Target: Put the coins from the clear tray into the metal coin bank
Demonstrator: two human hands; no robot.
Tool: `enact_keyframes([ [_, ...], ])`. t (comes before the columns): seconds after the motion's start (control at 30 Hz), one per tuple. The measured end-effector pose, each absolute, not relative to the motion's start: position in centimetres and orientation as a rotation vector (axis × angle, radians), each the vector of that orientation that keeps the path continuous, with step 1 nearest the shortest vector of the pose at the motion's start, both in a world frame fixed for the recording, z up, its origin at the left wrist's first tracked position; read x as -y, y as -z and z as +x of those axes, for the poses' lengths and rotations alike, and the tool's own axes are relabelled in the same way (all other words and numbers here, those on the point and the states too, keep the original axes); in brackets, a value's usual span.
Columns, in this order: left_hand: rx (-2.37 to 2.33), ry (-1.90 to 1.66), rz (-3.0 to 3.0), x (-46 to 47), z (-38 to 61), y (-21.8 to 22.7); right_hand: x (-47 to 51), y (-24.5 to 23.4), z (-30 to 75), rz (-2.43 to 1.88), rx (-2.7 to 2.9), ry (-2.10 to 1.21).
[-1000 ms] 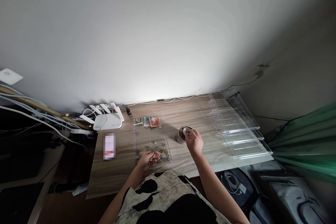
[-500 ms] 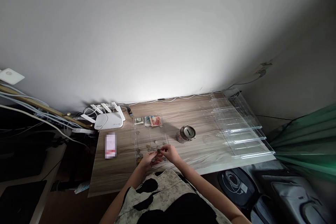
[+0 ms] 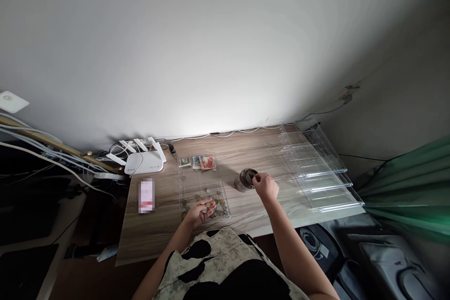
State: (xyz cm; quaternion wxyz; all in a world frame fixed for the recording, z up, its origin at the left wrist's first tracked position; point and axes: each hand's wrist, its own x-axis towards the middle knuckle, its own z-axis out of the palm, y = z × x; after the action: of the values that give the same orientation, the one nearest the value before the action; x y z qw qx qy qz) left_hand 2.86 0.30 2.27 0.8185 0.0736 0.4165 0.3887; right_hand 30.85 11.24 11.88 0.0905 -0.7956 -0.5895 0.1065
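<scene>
My right hand reaches over a round coin bank, its thumb and forefinger pinched at the slotted lid. A coin seems to be between those fingertips, mostly hidden by them. Palm up, my left hand cradles a few coins above the front of a clear plastic tray. Loose coins lie scattered in that tray around the hand. In its back compartments are a green banknote, a bluish one and a red one.
On the left stand a white router and a blurred pinkish item. Several clear plastic trays overlap at the table's right end. A small dark bottle and cables are along the wall. Below the right edge sits a bag.
My right hand has moved right, from beside my left palm to the coin bank's lid. My left hand stays over the tray, now showing coins in its palm.
</scene>
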Motion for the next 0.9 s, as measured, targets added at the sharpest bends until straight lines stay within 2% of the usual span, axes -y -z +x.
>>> enact_keyframes([
  [0.2, -0.961, -0.843, 0.155, -0.2, 3.0, -2.6, -10.7, -11.6, 30.7, -2.333, 1.825, -0.292],
  [0.37, -1.077, -0.796, 0.14, -0.4, 3.2, -2.8, -10.0, -11.8, 29.2, -1.99, 1.766, -0.244],
  [0.47, -1.15, -0.76, 0.176, -0.6, 3.5, -2.6, -8.5, -11.0, 25.5, -1.788, 1.885, -0.484],
  [0.6, -1.202, -0.758, 0.245, -0.7, 3.8, -2.2, -5.9, -8.8, 19.9, -1.667, 2.121, -1.08],
  [0.67, -1.207, -0.777, 0.271, -0.5, 3.8, -2.1, -4.9, -7.7, 18.2, -1.618, 2.121, -1.256],
  [0.8, -1.174, -0.796, 0.252, 0.0, 3.5, -2.5, -4.5, -7.0, 17.7, -1.571, 2.069, -1.31],
  [0.9, -1.095, -0.828, 0.174, 0.0, 3.3, -3.0, -5.3, -7.6, 19.1, -1.596, 2.048, -1.153],
])
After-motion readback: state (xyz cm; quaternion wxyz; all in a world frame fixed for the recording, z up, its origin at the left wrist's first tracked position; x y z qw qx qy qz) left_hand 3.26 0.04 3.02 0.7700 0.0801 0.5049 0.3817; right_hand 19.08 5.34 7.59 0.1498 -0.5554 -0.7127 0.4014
